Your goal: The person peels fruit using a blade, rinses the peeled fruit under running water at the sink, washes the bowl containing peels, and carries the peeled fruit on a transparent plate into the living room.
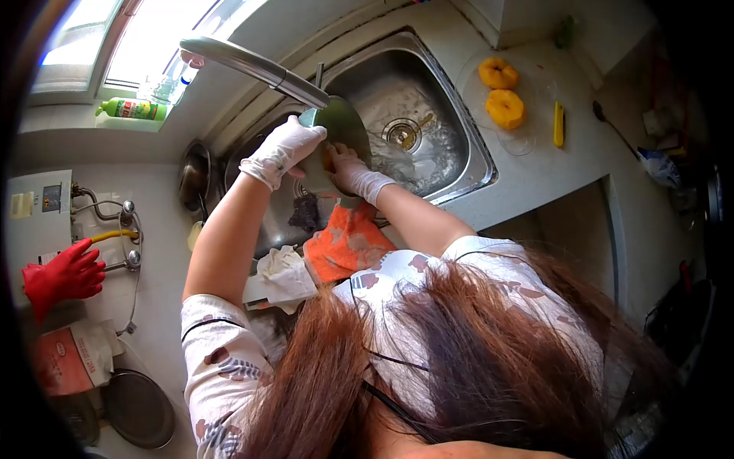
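Observation:
A green bowl-like vessel [345, 122] is tilted over the double sink, just under the faucet spout. My left hand [289, 145], in a white glove, is closed on its pale green rim or handle at the left. My right hand [352, 171], gloved as well, reaches against the vessel's near side with its fingers curled. A small orange-brown patch [329, 158] shows by those fingers; what it is I cannot make out. Below my hands, a dark scrubber [306, 212] lies in the left basin, and an orange cloth [348, 241] is at the sink's front edge.
The faucet [256, 65] arches in from the left. Water and yellowish scraps lie in the right basin [459, 157]. Two yellow-orange pumpkin-like pieces [505, 109] and a yellow cutter [559, 125] rest on the right counter. A wok [195, 174], green bottle [136, 109] and red glove [65, 277] are at left.

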{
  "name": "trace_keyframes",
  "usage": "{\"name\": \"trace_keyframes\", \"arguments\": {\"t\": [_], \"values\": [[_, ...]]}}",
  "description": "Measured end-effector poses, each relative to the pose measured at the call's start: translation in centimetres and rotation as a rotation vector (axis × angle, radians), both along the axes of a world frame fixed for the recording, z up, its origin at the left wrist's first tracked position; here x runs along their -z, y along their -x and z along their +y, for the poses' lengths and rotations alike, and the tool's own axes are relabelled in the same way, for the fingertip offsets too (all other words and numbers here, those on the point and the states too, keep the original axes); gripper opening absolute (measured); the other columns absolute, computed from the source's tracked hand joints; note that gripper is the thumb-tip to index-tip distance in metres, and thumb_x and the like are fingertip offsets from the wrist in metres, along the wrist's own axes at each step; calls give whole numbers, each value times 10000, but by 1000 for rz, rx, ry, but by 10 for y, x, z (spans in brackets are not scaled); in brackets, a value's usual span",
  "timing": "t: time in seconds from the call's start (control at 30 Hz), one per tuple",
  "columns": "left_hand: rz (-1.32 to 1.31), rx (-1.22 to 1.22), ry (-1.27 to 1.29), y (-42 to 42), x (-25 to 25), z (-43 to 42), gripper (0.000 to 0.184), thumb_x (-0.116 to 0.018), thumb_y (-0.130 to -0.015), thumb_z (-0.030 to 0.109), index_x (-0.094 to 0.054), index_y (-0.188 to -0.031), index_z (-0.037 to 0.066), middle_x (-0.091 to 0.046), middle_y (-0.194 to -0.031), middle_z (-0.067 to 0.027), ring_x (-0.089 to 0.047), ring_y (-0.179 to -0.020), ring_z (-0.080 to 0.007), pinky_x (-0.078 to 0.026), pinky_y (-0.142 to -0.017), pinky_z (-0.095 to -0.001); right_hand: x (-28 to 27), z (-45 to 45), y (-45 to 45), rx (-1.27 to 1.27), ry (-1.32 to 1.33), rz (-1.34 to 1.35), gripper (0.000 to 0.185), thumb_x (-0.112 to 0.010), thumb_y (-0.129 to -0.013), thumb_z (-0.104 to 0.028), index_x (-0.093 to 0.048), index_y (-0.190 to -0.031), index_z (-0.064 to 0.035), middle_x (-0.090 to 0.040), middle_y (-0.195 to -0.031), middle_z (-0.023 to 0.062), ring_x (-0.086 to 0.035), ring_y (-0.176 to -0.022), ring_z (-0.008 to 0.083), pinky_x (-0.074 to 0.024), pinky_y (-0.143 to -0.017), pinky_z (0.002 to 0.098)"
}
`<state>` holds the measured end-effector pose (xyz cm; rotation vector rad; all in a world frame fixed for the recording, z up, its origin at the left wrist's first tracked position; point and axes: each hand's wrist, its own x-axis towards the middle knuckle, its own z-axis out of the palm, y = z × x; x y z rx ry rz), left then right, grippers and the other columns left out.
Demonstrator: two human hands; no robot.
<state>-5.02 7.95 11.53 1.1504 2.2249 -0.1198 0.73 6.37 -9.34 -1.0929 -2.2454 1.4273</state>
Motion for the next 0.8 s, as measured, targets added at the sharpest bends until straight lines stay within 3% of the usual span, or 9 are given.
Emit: {"name": "trace_keyframes", "arguments": {"t": [0.13,0.33,0.37,0.47,0.63,0.8], "values": [[59,72,-18,-13,-3,2,682,-557,-791,379,-388,-1291,-53,-579,-1140,-207,-656,-898,-292,-586,-608,-334,0,-2,3,-15,-3,-12,754,-545,-850,-336,-175,-1450,-68,-218,-1472,170,-285,-1319,362,-304,-1074,415],[131,177,-52,-27,6,4,649,-568,-798,375,-426,-1163,-143,-643,-932,-233,-674,-685,-298,-559,-565,-332,16,-8,9,8,-59,50,757,-562,-809,-141,-160,-1442,-38,-190,-1482,174,-273,-1322,372,-307,-1080,419],[153,214,-95,-25,12,4,634,-578,-799,379,-441,-1108,-157,-647,-880,-239,-663,-602,-297,-544,-544,-334,22,-9,12,16,-60,62,757,-563,-808,-137,-161,-1441,-35,-187,-1483,176,-273,-1322,371,-306,-1080,419],[189,216,18,-32,7,9,678,-573,-805,359,-387,-1294,-72,-632,-976,-212,-669,-687,-296,-572,-521,-327,33,-11,17,4,-99,69,774,-581,-796,-145,-165,-1438,-26,-177,-1486,183,-263,-1328,370,-299,-1083,418],[240,331,-68,-33,19,9,700,-558,-781,357,-393,-1248,-138,-644,-865,-222,-663,-611,-274,-551,-505,-328,47,-8,23,-142,-276,-14,861,-657,-752,-232,-174,-1431,-14,-153,-1487,201,-217,-1349,374,-272,-1097,408],[255,353,-67,-42,31,12,777,-543,-763,368,-336,-1278,-176,-644,-832,-227,-657,-591,-266,-533,-502,-331,51,-8,10,-177,-332,-40,861,-646,-756,-294,-189,-1429,-13,-170,-1484,203,-208,-1357,367,-250,-1105,406]]}}
